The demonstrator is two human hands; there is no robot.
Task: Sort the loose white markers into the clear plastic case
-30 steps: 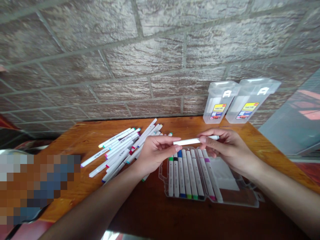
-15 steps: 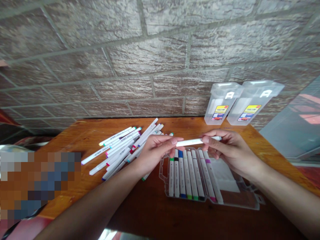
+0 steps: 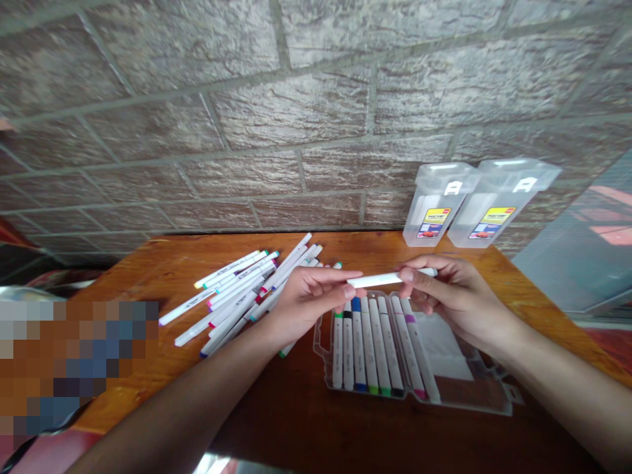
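A white marker (image 3: 378,280) is held almost level above the table, with one end in each hand. My right hand (image 3: 447,288) pinches its right part between thumb and fingers. At the left end, the thumb and fingers of my left hand (image 3: 313,293) close around the tip. Below my hands lies an opened clear plastic case (image 3: 476,397). Several white markers (image 3: 368,349) with coloured bands stand side by side in its left half, and a couple more start the right half. Left of my left hand, a loose pile of markers (image 3: 241,293) lies on the table.
Two translucent marker boxes (image 3: 437,204) with labels stand at the back right of the wooden table (image 3: 162,263). Behind them rises a stone-patterned wall (image 3: 326,105). The lower left is pixelated. A pale panel (image 3: 587,243) is on the far right.
The index finger and thumb of my left hand have parted slightly at the marker's left end. The marker, my right hand and the case stay almost where they were.
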